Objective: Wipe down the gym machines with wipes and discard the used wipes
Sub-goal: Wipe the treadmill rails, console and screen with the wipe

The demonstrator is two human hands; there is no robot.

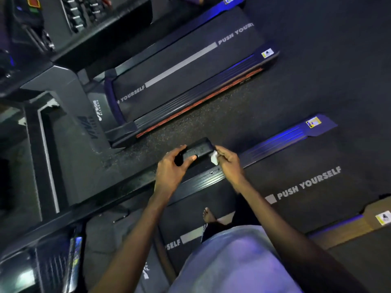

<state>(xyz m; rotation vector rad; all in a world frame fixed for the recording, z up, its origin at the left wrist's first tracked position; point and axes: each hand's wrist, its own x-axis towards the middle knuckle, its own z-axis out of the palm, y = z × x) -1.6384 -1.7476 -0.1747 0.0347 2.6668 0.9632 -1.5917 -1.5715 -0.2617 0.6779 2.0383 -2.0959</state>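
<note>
I stand on a treadmill belt [296, 208] printed "PUSH YOURSELF". My left hand [171, 168] grips the end of a black handrail [201, 148], thumb on top of it. My right hand [227, 160] pinches a small crumpled white wipe [214, 158] against the right end of that handrail. A second treadmill [179, 77] lies parallel on the far side, with its console [84, 22] at the upper left.
A strip of speckled rubber floor [211, 115] separates the two treadmills. The grey upright [69, 134] of this treadmill rises at the left, and part of its console [31, 267] shows at the bottom left. My bare foot [208, 215] rests on the belt.
</note>
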